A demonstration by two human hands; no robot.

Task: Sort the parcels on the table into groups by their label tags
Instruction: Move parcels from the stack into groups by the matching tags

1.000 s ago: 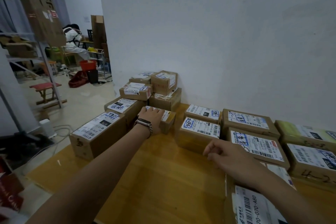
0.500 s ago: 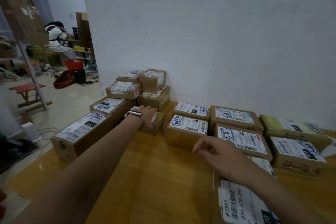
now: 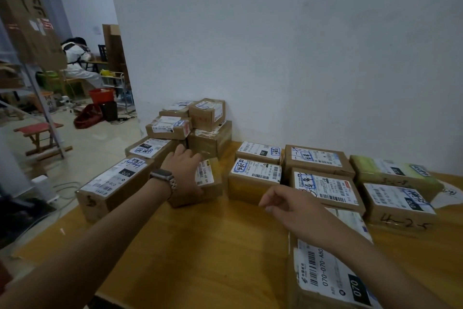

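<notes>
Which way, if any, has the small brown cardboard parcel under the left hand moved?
Yes. The left hand has pulled the small brown cardboard parcel toward the person; its front edge is now level with the neighbouring blue-marked cardboard parcel.

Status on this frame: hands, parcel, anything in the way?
Left hand grips small parcel. Right hand hovering, empty. Long parcel left, stack behind, close.

Near-right parcel (image 3: 310,303): label (image 3: 323,271) reads 070-070-A80, black tag (image 3: 357,288) says 070. Long left parcel (image 3: 100,198): 070. Far-right parcel (image 3: 400,218): 070 up top, 4-2-5 handwritten on side.
</notes>
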